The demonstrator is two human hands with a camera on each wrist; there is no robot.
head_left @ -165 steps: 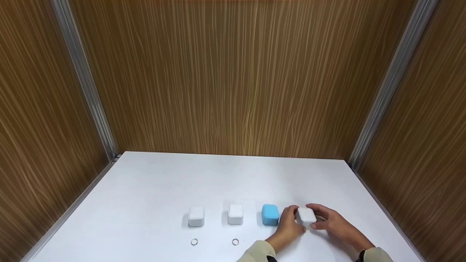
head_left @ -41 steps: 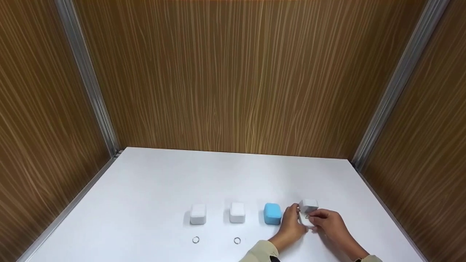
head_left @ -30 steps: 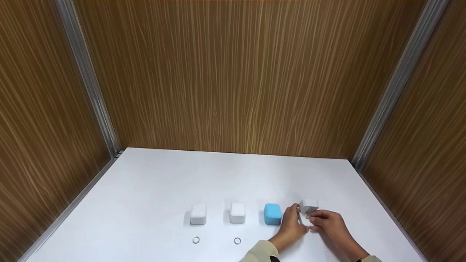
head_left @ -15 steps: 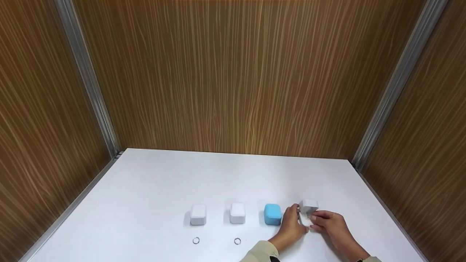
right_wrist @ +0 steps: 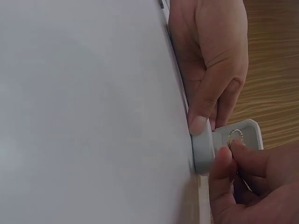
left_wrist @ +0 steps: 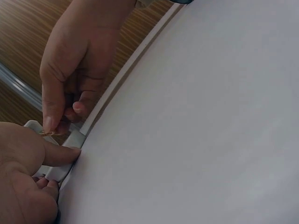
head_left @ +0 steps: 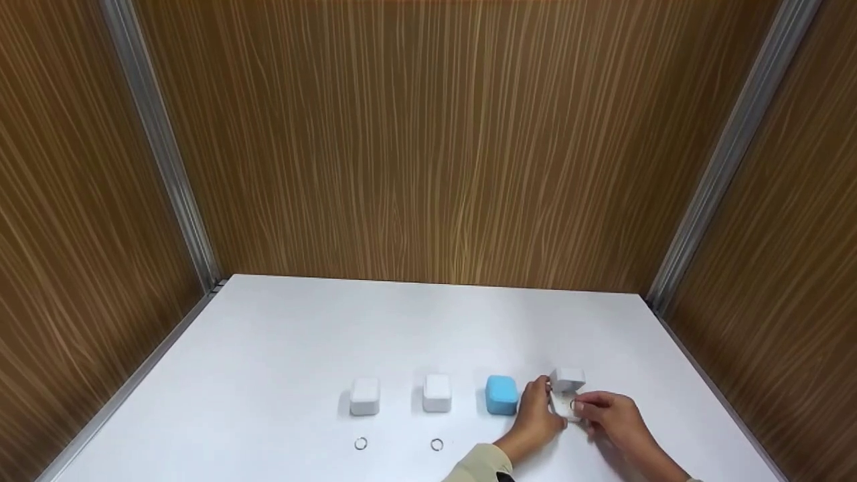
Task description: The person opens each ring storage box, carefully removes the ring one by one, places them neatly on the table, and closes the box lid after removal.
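Observation:
A small white ring box (head_left: 568, 379) stands at the right of the row with its lid raised. My left hand (head_left: 534, 416) grips its base from the left side; in the right wrist view the thumb presses the box's front wall (right_wrist: 202, 154). Between thumb and forefinger my right hand (head_left: 617, 420) pinches a ring (head_left: 573, 404), just over the open base. The right wrist view shows this ring (right_wrist: 235, 132) upright, gold-toned, with small stones, in front of the raised lid. Fingers hide most of the box's inside.
Left of the held box stand a closed blue box (head_left: 501, 395) and two closed white boxes, one central (head_left: 437, 393) and one farther left (head_left: 365, 396). In front of the white ones lie two rings, a right one (head_left: 436, 444) and a left one (head_left: 361, 443). Wood-grain panels (head_left: 428, 147) enclose the white table.
The box, closed at first, now has its lid up. My right hand went from the box's side into it, then drew slightly toward me with the ring pinched. My left hand stays on the box.

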